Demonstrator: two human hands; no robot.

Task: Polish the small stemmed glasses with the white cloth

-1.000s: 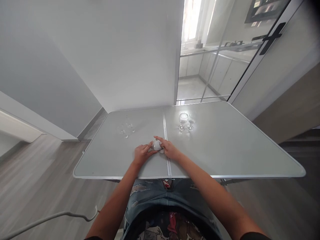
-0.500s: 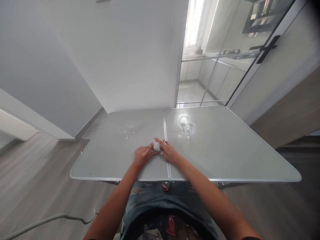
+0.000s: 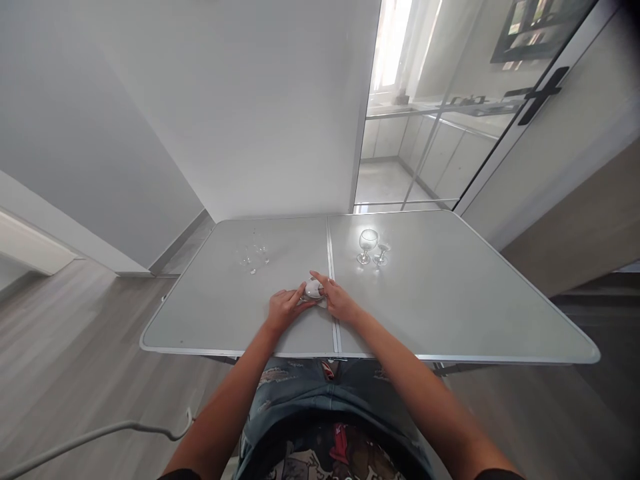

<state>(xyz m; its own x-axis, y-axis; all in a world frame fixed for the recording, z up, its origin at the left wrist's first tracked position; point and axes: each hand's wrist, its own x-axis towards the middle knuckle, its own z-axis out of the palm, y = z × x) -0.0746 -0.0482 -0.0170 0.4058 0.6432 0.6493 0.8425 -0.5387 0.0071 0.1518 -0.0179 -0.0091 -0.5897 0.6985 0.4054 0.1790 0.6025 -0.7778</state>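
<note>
Left hand (image 3: 284, 309) and right hand (image 3: 341, 302) hold a glass (image 3: 310, 295), something white (image 3: 314, 287) inside

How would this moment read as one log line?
left hand: holding glass | right hand: holding same glass | table: goblets standing right of seam, faint clear glassware left

Materials and finishes: goblet (image 3: 369, 239) — clear, smooth, glossy glass; held drinking glass (image 3: 313, 289), glossy, with whitish soft material against it, cloth or paper indistinguishable. Tabletop (image 3: 450, 300) smooth with a soft sheen; edge trim (image 3: 500, 359) silvery, metal-looking. Wall (image 3: 250, 120) smooth, matt; door handle (image 3: 544, 97) matt black. Floor (image 3: 75, 320) wood-grained, low in gloss; jeans (image 3: 300, 393) of denim — frayed, matt.
</note>
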